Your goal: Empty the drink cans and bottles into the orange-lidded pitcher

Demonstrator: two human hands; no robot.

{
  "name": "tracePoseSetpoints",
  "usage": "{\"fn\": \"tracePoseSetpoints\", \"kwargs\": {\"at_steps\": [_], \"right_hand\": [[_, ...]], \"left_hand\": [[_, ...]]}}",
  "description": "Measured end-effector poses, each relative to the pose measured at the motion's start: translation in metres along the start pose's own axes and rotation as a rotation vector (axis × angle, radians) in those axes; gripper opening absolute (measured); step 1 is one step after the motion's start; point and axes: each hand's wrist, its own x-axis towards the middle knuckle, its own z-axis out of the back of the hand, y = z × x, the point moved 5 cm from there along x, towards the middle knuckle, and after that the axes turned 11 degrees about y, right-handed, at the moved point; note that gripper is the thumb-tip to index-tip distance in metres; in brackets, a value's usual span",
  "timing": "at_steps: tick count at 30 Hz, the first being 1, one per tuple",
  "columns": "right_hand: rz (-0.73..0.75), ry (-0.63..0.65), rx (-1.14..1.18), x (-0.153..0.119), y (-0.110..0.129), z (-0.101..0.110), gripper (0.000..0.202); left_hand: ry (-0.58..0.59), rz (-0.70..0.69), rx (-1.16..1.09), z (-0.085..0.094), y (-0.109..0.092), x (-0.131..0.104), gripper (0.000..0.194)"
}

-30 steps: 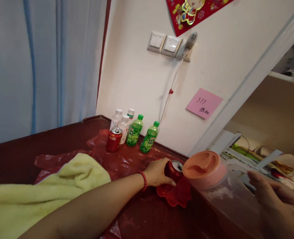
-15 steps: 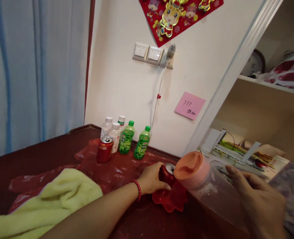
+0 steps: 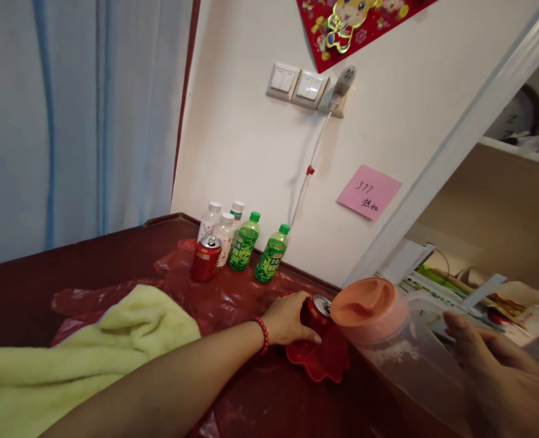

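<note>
My left hand [image 3: 292, 319], with a red bead bracelet on its wrist, is wrapped round the side of a red can [image 3: 318, 311]. The can stands in a red scalloped dish [image 3: 319, 360]. On the right, my right hand [image 3: 493, 365] grips a translucent plastic pitcher [image 3: 415, 359] on its far side; the handle is hard to see. The pitcher is tilted, and its orange lid [image 3: 365, 304] is right beside the can's top. Whether any liquid flows cannot be made out.
Behind stand another red can [image 3: 206, 260], two green bottles [image 3: 244, 243] and several white bottles [image 3: 224, 238] on red plastic film. A yellow towel [image 3: 146, 328] lies at left. Cluttered shelves [image 3: 479, 298] are at right, beyond the wall edge.
The camera view has shifted, so the wall and bottles sit differently in the frame. Both hands keep their holds, and the pitcher stays tilted beside the can.
</note>
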Motion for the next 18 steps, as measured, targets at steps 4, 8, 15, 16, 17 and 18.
{"fn": "tracePoseSetpoints", "kwargs": {"at_steps": [4,8,15,16,17,18], "right_hand": [[-0.067,-0.043,0.051,-0.007,-0.007,-0.001,0.053],[-0.020,-0.077,0.071,-0.004,-0.014,-0.002,0.049],[-0.013,-0.088,0.132,-0.001,-0.019,-0.004,0.045],[-0.022,-0.078,0.139,-0.001,-0.019,-0.005,0.045],[-0.029,-0.070,0.142,-0.001,-0.019,-0.005,0.046],[-0.033,-0.063,0.142,0.000,-0.020,-0.005,0.047]], "left_hand": [[0.010,-0.011,0.007,0.000,-0.002,0.000,0.082],[0.008,-0.004,0.020,-0.001,-0.001,0.001,0.083],[0.015,0.000,0.026,-0.001,-0.002,0.001,0.086],[0.017,0.001,0.028,-0.001,-0.002,0.001,0.086],[0.016,0.001,0.030,-0.001,-0.002,0.001,0.086],[0.013,0.000,0.033,-0.001,-0.002,0.001,0.086]]}}
